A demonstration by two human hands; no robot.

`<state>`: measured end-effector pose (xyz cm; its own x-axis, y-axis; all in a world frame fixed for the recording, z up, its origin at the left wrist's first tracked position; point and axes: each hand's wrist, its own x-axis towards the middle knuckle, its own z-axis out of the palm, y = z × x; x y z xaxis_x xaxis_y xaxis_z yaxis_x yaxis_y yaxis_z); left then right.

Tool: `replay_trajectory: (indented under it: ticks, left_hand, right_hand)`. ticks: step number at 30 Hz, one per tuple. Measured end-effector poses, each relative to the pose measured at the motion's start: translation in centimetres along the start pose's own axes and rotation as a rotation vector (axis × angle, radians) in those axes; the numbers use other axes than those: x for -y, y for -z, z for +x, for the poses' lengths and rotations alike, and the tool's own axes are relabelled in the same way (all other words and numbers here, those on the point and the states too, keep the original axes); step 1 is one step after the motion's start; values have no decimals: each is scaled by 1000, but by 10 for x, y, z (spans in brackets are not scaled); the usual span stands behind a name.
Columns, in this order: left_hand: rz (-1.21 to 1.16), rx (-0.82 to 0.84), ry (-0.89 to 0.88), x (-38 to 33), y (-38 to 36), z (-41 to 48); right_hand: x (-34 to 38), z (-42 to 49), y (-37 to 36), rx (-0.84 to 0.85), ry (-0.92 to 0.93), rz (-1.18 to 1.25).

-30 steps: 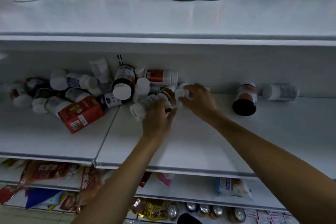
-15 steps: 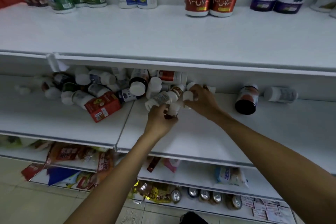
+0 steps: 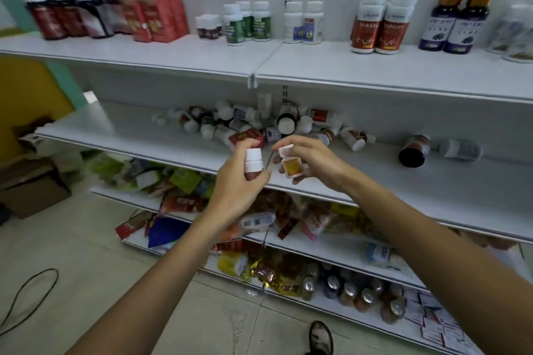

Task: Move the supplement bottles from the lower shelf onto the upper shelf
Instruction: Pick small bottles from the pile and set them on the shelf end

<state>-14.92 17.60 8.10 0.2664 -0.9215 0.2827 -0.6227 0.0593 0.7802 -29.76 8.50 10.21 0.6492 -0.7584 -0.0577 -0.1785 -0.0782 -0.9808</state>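
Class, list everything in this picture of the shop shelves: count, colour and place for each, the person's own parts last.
upper shelf: one, white, top.
lower shelf: one, white, beneath it.
red-labelled bottles: two, white-capped, upright, upper shelf right.
purple-labelled bottles: two, gold-capped, upright beside those.
green-labelled bottles: several, white-capped, upright, upper shelf centre.
bottle pile: many, mostly white-capped, lying on lower shelf.
dark bottle: one, brown-black, lying right of pile.
snack packets: many, mixed colours, shelves below.
cable: one, black, floor left.
brown bottle: one, white-capped, held up, left.
orange-labelled bottle: one, white-capped, held up, right.
left hand: one, grip round brown bottle.
right hand: one, grip round orange-labelled bottle.
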Motion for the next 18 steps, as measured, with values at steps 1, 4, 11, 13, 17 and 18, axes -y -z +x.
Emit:
replay_trajectory:
  ticks: [1, 4, 11, 13, 17, 18]
  left_hand:
    - [-9, -12, -8, -3, 9, -9]
    - [-83, -20, -13, -13, 32, -26]
    - [-190, -13, -19, -32, 73, -38]
    - [-189, -30, -35, -36, 87, -38]
    - [-206, -76, -58, -41, 112, -36]
    - [-213, -88, -60, -41, 117, -36]
  right_hand:
    - [5, -6, -8, -5, 43, -44]
    - [21, -20, -26, -16, 132, -101]
    - [59, -36, -45, -31, 236, -105]
    - [70, -33, -50, -28, 259, -87]
    - [89, -22, -61, -5, 294, -27]
    - [93, -18, -64, -1, 304, -18]
